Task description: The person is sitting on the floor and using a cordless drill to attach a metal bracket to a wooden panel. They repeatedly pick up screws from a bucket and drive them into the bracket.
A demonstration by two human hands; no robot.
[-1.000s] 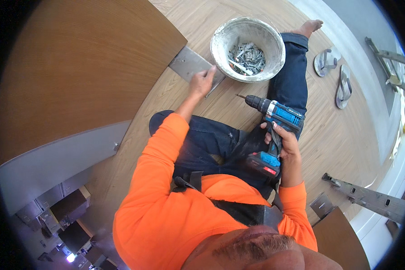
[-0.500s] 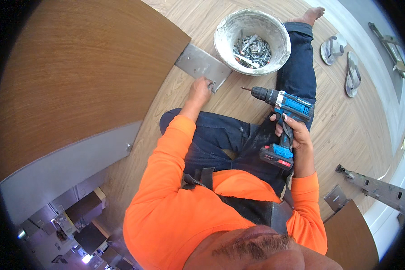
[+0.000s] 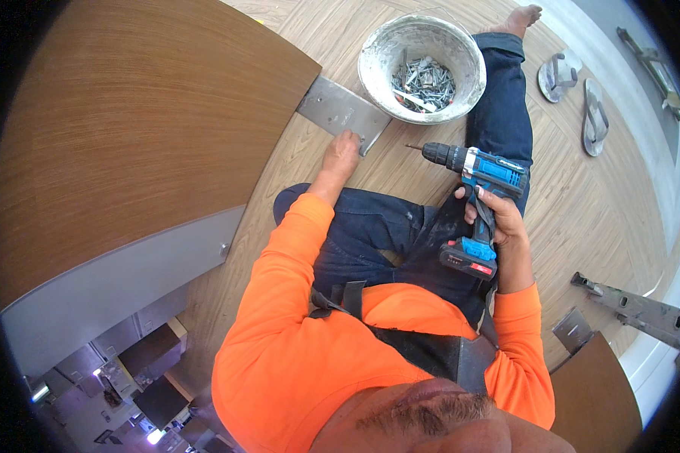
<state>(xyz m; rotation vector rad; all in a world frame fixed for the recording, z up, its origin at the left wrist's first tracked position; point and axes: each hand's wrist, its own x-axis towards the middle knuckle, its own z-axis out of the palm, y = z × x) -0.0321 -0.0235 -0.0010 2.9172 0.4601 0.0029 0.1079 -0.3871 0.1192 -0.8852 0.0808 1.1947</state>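
Note:
My right hand (image 3: 497,214) is wrapped round the grip of a blue and black cordless drill (image 3: 491,175). The drill lies across in front of me, and its thin bit points left toward a grey metal plate (image 3: 332,107). At the near edge of that plate is my left hand (image 3: 341,155), its fingers curled together against the metal. Whatever those fingers pinch, if anything, is hidden. The plate joins the end of a large brown wood-grain panel (image 3: 159,128). Just beyond it, a whitish, stained bucket (image 3: 370,72) holds a heap of screws (image 3: 427,83).
Two flip-flops (image 3: 595,117) lie on the wood-look floor (image 3: 574,204) at the right. A metal ladder part (image 3: 642,309) reaches in from the right edge, near a second brown panel (image 3: 597,385) with its own metal plate (image 3: 572,330). My outstretched leg (image 3: 499,98) runs beside the bucket.
My left hand has shifted slightly at the plate's edge, and its fingers are turned more out of sight. The drill stays in my right hand in nearly the same place.

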